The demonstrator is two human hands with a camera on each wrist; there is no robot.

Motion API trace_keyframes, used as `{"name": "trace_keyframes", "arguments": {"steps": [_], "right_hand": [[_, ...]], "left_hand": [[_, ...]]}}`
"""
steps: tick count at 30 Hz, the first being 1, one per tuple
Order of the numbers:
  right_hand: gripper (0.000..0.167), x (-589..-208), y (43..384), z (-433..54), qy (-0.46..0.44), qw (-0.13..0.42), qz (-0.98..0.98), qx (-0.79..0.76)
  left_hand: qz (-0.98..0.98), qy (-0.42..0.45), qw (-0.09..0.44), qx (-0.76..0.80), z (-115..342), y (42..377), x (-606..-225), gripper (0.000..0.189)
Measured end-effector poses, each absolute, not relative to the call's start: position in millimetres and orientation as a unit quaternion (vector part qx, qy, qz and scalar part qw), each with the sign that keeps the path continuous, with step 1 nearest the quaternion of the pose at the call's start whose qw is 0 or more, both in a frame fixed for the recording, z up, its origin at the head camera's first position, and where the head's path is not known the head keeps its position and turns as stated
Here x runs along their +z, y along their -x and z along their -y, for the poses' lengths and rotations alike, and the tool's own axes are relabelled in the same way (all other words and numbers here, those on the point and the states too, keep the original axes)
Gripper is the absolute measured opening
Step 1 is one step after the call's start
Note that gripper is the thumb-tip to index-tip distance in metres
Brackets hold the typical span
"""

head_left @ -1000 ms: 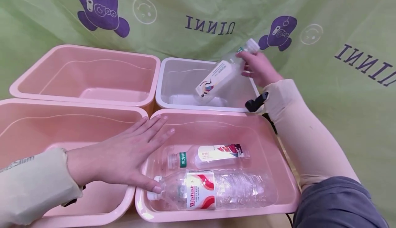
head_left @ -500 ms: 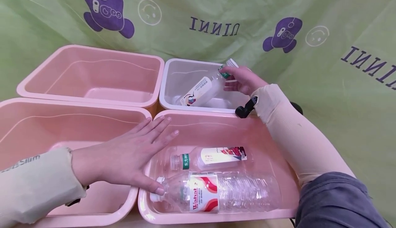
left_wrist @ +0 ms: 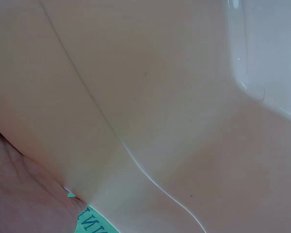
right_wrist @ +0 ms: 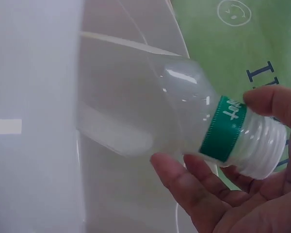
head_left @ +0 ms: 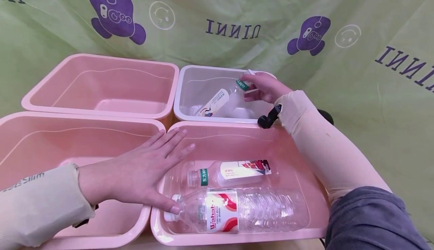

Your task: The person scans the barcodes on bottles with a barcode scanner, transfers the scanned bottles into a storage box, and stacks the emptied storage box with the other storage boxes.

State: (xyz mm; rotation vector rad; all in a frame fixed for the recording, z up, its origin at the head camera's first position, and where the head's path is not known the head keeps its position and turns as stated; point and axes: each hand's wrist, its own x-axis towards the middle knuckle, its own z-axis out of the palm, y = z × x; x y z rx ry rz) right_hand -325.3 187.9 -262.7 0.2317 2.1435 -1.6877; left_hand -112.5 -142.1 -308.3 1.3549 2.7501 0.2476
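Observation:
My right hand (head_left: 266,87) is over the white bin (head_left: 217,119), around the neck of a clear plastic bottle (right_wrist: 184,97) with a green neck band. The bottle leans inside the bin, its neck up to the right. In the right wrist view, the thumb overlaps the neck while the other fingers are loosely spread below it. My left hand (head_left: 135,180) lies flat, fingers straight, over the adjoining rims of the two front pink bins. Its thumb is at the white cap of a large clear water bottle (head_left: 268,208) with a red-and-white label.
The water bottle and a smaller green-banded bottle (head_left: 237,171) lie in the front right pink bin (head_left: 217,238). Beside it is a front left pink bin (head_left: 84,241), with another pink bin (head_left: 95,112) behind. A green printed cloth (head_left: 190,1) hangs behind them.
My right hand has moved left and down with the green-banded bottle, bringing it deeper into the white bin. Lately its fingers lie looser around the neck. My left hand has stayed in place.

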Motion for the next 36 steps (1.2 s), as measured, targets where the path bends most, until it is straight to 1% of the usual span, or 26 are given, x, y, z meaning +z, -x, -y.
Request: {"name": "trace_keyframes", "arguments": {"steps": [4, 8, 11, 13, 17, 22, 25, 28, 31, 36], "right_hand": [[0.017, -264, 322, -193, -0.051, 0.205, -0.802, -0.559], [0.032, -261, 319, -202, -0.030, 0.202, -0.832, -0.516], [0.043, -256, 318, -211, -0.031, 0.195, -0.848, -0.491], [0.047, -254, 316, -216, -0.033, 0.190, -0.854, -0.483], [0.052, -251, 312, -222, -0.028, 0.199, -0.857, -0.474], [0.056, -235, 304, -214, -0.005, 0.193, -0.863, -0.467], [0.056, -219, 295, -200, 0.017, 0.185, -0.869, -0.458], [0.055, -208, 284, -184, 0.056, 0.191, -0.874, -0.443], [0.049, -206, 270, -170, 0.106, 0.197, -0.880, -0.419], [0.033, -210, 240, -147, 0.204, 0.205, -0.888, -0.357]], "left_hand": [[-0.892, -0.442, 0.037, 0.085, 142, 112, -311, 0.117], [-0.890, -0.446, 0.038, 0.084, 142, 113, -312, 0.117], [-0.889, -0.450, 0.034, 0.082, 140, 115, -312, 0.117], [-0.889, -0.450, 0.034, 0.082, 140, 116, -311, 0.118], [-0.891, -0.444, 0.046, 0.084, 140, 116, -311, 0.119], [-0.891, -0.444, 0.045, 0.076, 141, 118, -308, 0.121], [-0.892, -0.443, 0.043, 0.076, 142, 120, -306, 0.121], [-0.893, -0.441, 0.042, 0.077, 143, 120, -304, 0.121], [-0.893, -0.441, 0.044, 0.078, 144, 119, -304, 0.120], [-0.892, -0.444, 0.040, 0.072, 144, 119, -305, 0.120]]}}
